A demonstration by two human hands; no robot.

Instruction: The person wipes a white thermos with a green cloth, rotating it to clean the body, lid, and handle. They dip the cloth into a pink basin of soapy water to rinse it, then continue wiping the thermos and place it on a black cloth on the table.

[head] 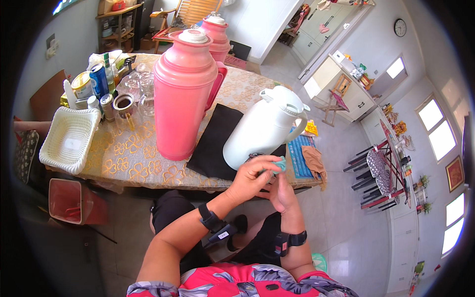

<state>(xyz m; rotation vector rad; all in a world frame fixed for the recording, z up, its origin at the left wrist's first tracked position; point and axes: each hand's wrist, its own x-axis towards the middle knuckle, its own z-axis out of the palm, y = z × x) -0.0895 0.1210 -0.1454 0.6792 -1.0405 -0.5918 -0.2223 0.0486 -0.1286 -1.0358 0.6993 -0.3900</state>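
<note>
My left hand [249,180] has its fingers bent around a small teal item [280,164], which looks like crumpled cloth. Just below it, my right hand [281,195] is raised with its fingertips against or close behind the item; the overlap hides its exact grip. Beyond both hands a white thermos jug [261,128] with a handle and spout rests on a black cloth [211,139]. Left of the jug stands a tall pink thermos flask [183,100] with a white stopper. Part of a dark object [255,155] shows between my left hand and the jug.
The tablecloth [137,163] has a gold flower pattern. A white woven basket [70,139], glass mugs [146,100] and a blue can [98,80] occupy the left side. Another pink flask [216,37] stands behind. A blue printed sheet [300,156] and brown cloth [313,159] lie right; a red bin [66,202] stands below.
</note>
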